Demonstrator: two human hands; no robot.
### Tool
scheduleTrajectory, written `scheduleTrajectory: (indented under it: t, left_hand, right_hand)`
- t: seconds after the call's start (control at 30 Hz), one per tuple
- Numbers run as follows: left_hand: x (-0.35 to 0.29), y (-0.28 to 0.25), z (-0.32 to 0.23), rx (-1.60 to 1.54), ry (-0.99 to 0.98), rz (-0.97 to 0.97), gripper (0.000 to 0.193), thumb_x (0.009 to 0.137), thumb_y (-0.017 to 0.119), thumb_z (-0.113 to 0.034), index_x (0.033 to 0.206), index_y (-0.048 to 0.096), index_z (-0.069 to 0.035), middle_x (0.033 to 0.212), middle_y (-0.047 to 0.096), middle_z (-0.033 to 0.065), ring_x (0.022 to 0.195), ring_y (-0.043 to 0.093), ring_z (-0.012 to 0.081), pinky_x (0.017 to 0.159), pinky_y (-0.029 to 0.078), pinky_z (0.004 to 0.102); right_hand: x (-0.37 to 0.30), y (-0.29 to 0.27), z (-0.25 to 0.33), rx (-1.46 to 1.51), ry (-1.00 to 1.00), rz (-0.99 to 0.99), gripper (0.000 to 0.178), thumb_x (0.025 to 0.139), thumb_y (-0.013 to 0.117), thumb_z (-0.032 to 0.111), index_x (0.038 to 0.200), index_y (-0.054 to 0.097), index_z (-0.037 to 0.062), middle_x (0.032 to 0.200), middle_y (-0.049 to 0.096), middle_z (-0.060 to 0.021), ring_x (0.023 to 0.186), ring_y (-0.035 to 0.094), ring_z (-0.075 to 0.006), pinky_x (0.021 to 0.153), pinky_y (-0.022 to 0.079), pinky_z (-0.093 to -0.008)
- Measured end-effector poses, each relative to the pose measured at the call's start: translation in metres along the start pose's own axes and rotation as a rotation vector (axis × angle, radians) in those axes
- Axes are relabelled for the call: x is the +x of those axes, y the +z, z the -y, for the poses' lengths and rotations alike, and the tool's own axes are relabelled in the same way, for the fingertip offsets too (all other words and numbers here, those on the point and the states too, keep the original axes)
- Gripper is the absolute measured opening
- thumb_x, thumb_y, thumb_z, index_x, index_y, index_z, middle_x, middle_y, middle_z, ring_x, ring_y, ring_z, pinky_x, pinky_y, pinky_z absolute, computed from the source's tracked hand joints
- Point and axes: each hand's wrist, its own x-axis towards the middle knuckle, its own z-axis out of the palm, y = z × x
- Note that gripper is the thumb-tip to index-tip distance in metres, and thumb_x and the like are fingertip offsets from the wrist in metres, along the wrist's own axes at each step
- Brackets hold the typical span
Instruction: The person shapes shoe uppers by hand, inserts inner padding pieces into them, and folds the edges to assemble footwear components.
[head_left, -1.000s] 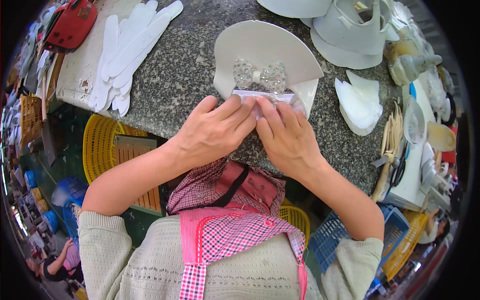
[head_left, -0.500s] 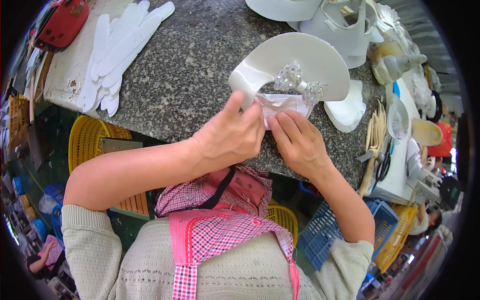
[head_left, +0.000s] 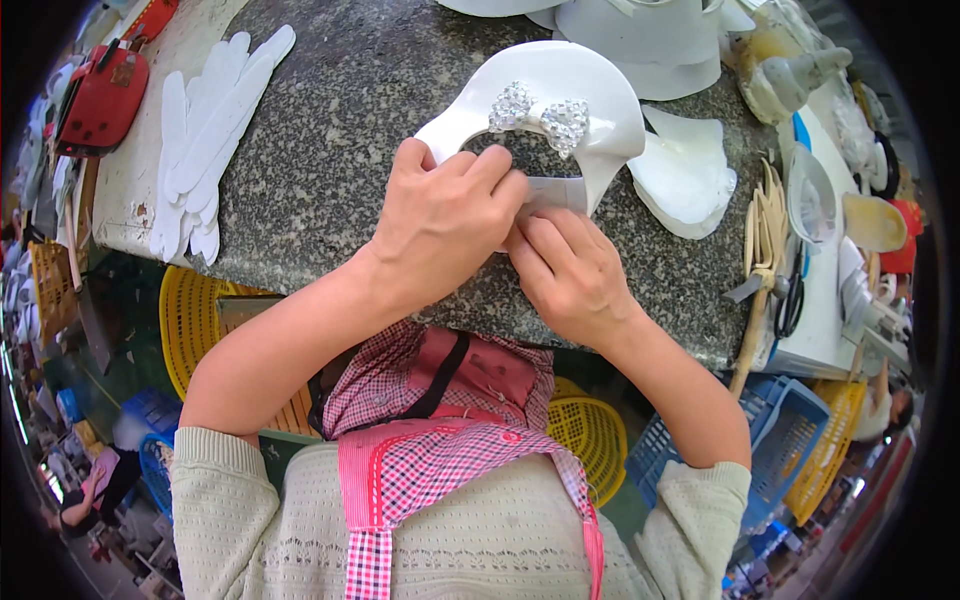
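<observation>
A glossy white shoe upper [head_left: 600, 90] with a sparkling rhinestone bow [head_left: 565, 122] is held over the dark speckled worktop. Its rounded front points away from me, and the opening faces up. My left hand [head_left: 440, 215] is closed on the band at the upper's near left side. Close beside it, my right hand [head_left: 570, 265] pinches the near edge of the same band. The fingertips of both hands almost meet there, and they hide part of the band. A loose white curved piece [head_left: 688, 175] lies just right of the upper.
White strip-shaped pieces [head_left: 205, 135] are piled at the left, near a red case [head_left: 105, 100]. More white uppers [head_left: 640, 45] stand at the back. Wooden sticks [head_left: 765, 230] and black-handled scissors [head_left: 793, 300] sit along the right edge. Yellow [head_left: 190, 320] and blue baskets [head_left: 780, 430] stand below the table.
The upper has swung round and tipped, so its opening and bow now face me more. My left hand has closed over the band, and the clear film-like patch at the band no longer shows.
</observation>
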Motion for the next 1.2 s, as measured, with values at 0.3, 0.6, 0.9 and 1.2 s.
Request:
scheduleTrajectory:
  t: [0.3, 0.6, 0.9, 1.2]
  left_hand:
    - [0.004, -0.001, -0.002, -0.146, -0.064, 0.020, 0.009, 0.076, 0.064, -0.015, 0.080, 0.056, -0.012, 0.069, 0.052, -0.0007, 0.062, 0.053, 0.0185, 0.062, 0.032, 0.0329]
    - [0.009, 0.014, 0.001, -0.072, -0.099, -0.065, 0.005, 0.075, 0.065, -0.016, 0.078, 0.060, -0.014, 0.070, 0.053, -0.0025, 0.058, 0.053, 0.0169, 0.058, 0.034, 0.0313]
    - [0.022, 0.021, 0.003, -0.015, -0.191, -0.041, 0.014, 0.069, 0.066, -0.013, 0.083, 0.064, -0.012, 0.073, 0.059, -0.0028, 0.066, 0.060, 0.0150, 0.056, 0.040, 0.0268]
    - [-0.042, -0.006, 0.011, 0.027, 0.160, 0.062, 0.046, 0.065, 0.061, -0.010, 0.111, 0.059, -0.006, 0.119, 0.059, 0.0049, 0.096, 0.055, 0.0120, 0.064, 0.034, 0.0288]
  right_hand:
    - [-0.004, 0.005, -0.002, 0.041, 0.014, -0.067, 0.021, 0.065, 0.054, 0.011, 0.081, 0.059, -0.0014, 0.079, 0.050, -0.0078, 0.077, 0.052, -0.0216, 0.066, 0.045, -0.0311]
    - [-0.004, 0.003, -0.002, 0.052, 0.028, -0.005, 0.022, 0.067, 0.055, 0.012, 0.085, 0.060, -0.0005, 0.084, 0.051, -0.0082, 0.080, 0.052, -0.0220, 0.069, 0.045, -0.0319]
    - [0.005, -0.002, 0.008, -0.054, 0.082, 0.105, 0.022, 0.071, 0.054, 0.012, 0.091, 0.057, 0.0012, 0.095, 0.050, -0.0157, 0.090, 0.053, -0.0271, 0.073, 0.046, -0.0341]
    - [-0.004, -0.006, 0.009, -0.091, 0.083, 0.171, 0.040, 0.073, 0.053, 0.011, 0.108, 0.054, -0.0088, 0.111, 0.052, -0.0220, 0.101, 0.054, -0.0326, 0.080, 0.048, -0.0367]
